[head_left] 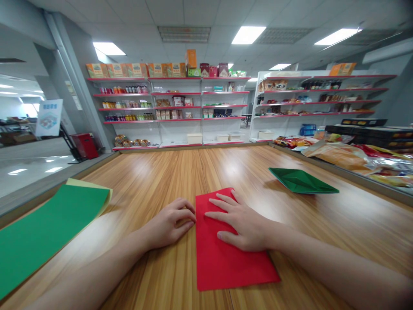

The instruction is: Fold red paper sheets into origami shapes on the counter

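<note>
A sheet of red paper (226, 267), which looks folded, lies on the wooden table in front of me. My right hand (241, 219) rests flat on its upper part, fingers spread and pointing left. At the paper's left edge is my left hand (176, 221), its fingers curled and the thumb and fingertips drawn together against that edge. Off to the left lie green paper sheets (51, 228) with a pale yellow sheet (108, 200) showing beneath them. A folded green paper shape (303, 181) stands farther back on the right, apart from both hands.
The wooden table (155, 172) has a raised rim around it. Beyond its right edge are packaged snacks (342, 157) and stacked black boxes (383, 135). Store shelves (177, 120) with goods line the back. A sign (49, 118) and a red box (84, 145) stand at left.
</note>
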